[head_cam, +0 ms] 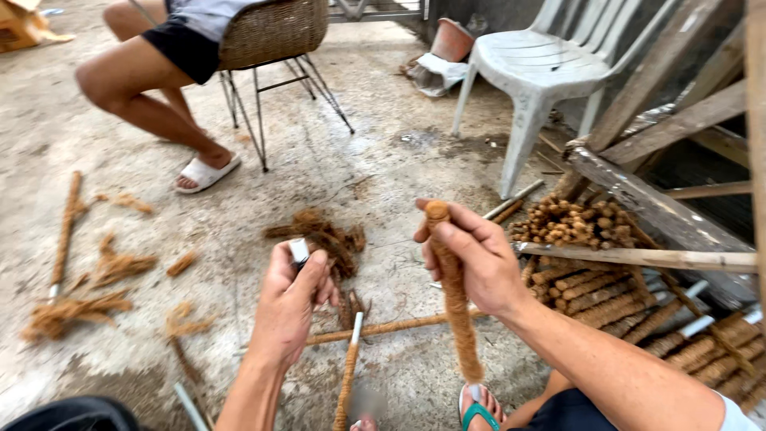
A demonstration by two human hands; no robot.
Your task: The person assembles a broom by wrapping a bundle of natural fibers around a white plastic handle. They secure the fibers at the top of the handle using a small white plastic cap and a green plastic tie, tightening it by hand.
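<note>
Two hands are showing, a left hand [289,307] and a right hand [471,255], each holding one item: a small white-capped object [299,250] and one fibre-wrapped stick [455,299]. Two chairs are standing behind: one white plastic chair [542,72] and one wicker chair [271,32] with one person sitting in it. The stacked wrapped sticks [606,295] are too many to count.
</note>
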